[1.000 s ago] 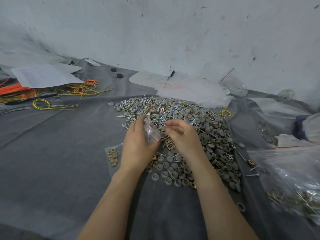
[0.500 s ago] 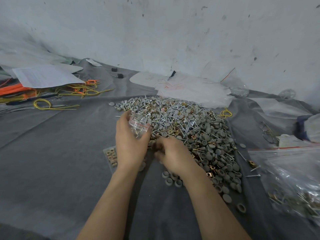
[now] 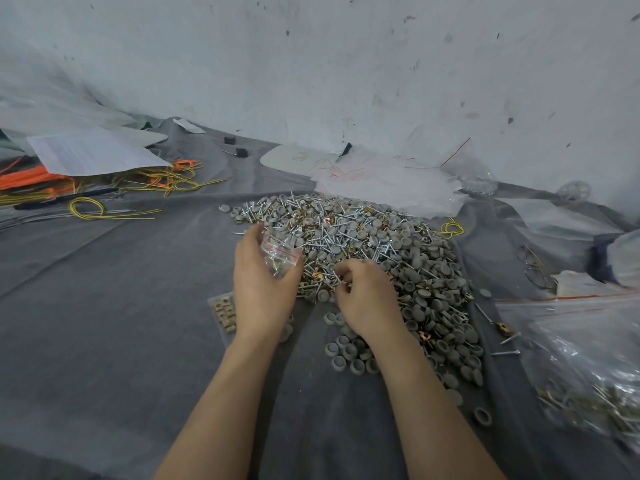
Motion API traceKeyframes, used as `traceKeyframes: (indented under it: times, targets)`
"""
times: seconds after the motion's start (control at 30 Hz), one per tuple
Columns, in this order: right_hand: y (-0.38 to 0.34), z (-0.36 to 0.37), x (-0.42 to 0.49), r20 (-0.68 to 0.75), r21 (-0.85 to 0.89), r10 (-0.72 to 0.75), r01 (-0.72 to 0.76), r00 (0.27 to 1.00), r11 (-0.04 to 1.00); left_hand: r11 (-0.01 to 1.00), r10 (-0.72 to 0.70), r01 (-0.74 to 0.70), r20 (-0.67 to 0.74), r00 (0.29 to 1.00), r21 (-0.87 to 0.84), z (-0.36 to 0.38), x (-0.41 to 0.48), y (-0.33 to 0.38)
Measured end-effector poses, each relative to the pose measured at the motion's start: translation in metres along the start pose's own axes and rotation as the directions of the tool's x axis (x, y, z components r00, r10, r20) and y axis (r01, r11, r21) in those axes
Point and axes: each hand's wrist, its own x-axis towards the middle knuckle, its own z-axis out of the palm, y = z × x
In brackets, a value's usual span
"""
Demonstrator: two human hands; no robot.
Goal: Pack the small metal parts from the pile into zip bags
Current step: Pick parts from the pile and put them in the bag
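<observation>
The wall (image 3: pixel 346 64) stands behind everything, pale and spotted with dark marks. Below it a grey cloth (image 3: pixel 104 323) covers the whole work surface, with some folds. In the middle of the cloth lies the pile (image 3: pixel 398 251) — screws, round grey caps and brass-coloured clips, all mixed together. At the far right lies a big bag (image 3: pixel 588 358) of clear plastic with a red strip at its mouth, and many metal parts are inside it. Behind the pile, against the wall, clear plastic (image 3: pixel 388 181) is crumpled in a heap. At the far left a paper (image 3: pixel 90 154) lies over orange ties (image 3: pixel 27 178), and yellow wires (image 3: pixel 183 185) spread just beside them.

Both forearms of the person reach from the bottom edge toward the pile. The left hand (image 3: pixel 263 292) is at the left edge of the pile (its back is toward the camera), and its fingers and thumb are curled round a zip bag (image 3: pixel 280 252); this bag is small and clear, with a red line near its top, and some metal parts show through it. The right hand (image 3: pixel 367 299) is just beside it, on the near side of the pile, with fingers bent down among the parts — whether they pinch a piece I cannot tell. A flat bag (image 3: pixel 221 311) with brass clips lies on the cloth, touching the left wrist. Loose caps (image 3: pixel 334 348) lie between the two forearms.
</observation>
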Motion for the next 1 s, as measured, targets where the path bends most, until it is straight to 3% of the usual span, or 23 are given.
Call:
traceKeyframes:
  times: [0.13, 0.4, 0.5, 0.6, 0.67, 0.77, 0.9, 0.93, 1.0]
  targets:
    - [-0.004, 0.004, -0.003, 0.071, -0.100, -0.039, 0.046, 0.997, 0.994, 1.000, 0.022, -0.022, 0.001, 1.000, 0.019, 0.001, 0.000, 0.000]
    - [-0.009, 0.013, -0.005, 0.033, -0.038, -0.154, 0.155, 0.988, 0.987, 0.998, 0.056, -0.058, 0.082, 0.995, 0.024, 0.003, -0.002, -0.002]
    - [-0.005, 0.008, 0.000, -0.041, 0.088, -0.054, 0.057, 0.998, 0.994, 0.997, 0.061, -0.068, 0.143, 0.988, 0.044, 0.005, -0.003, -0.004]
    - [-0.003, -0.002, 0.005, -0.158, 0.351, 0.065, -0.006, 0.985, 0.937, 0.988, 0.105, -0.127, 0.209, 0.972, 0.090, 0.008, -0.003, -0.007]
    - [-0.007, -0.007, 0.005, -0.143, 0.534, 0.087, 0.003, 0.986, 0.846, 0.976, 0.144, -0.182, 0.274, 0.951, 0.120, 0.010, -0.005, -0.009]
    - [-0.014, -0.008, 0.004, -0.031, 0.619, 0.012, 0.010, 0.999, 0.785, 0.967, 0.163, -0.215, 0.322, 0.933, 0.134, 0.011, -0.006, -0.009]
    - [-0.014, -0.009, 0.005, -0.079, 0.652, 0.069, -0.001, 0.994, 0.758, 0.994, 0.093, -0.100, 0.151, 0.984, 0.039, 0.007, -0.002, -0.001]
    - [-0.013, -0.011, 0.004, -0.087, 0.599, 0.044, 0.017, 0.995, 0.800, 0.999, 0.051, -0.050, 0.072, 0.996, -0.011, 0.004, -0.001, 0.001]
    - [-0.015, -0.012, -0.001, 0.043, 0.476, -0.105, 0.072, 0.994, 0.877, 0.995, -0.027, 0.022, -0.049, 0.998, -0.100, -0.002, 0.003, 0.003]
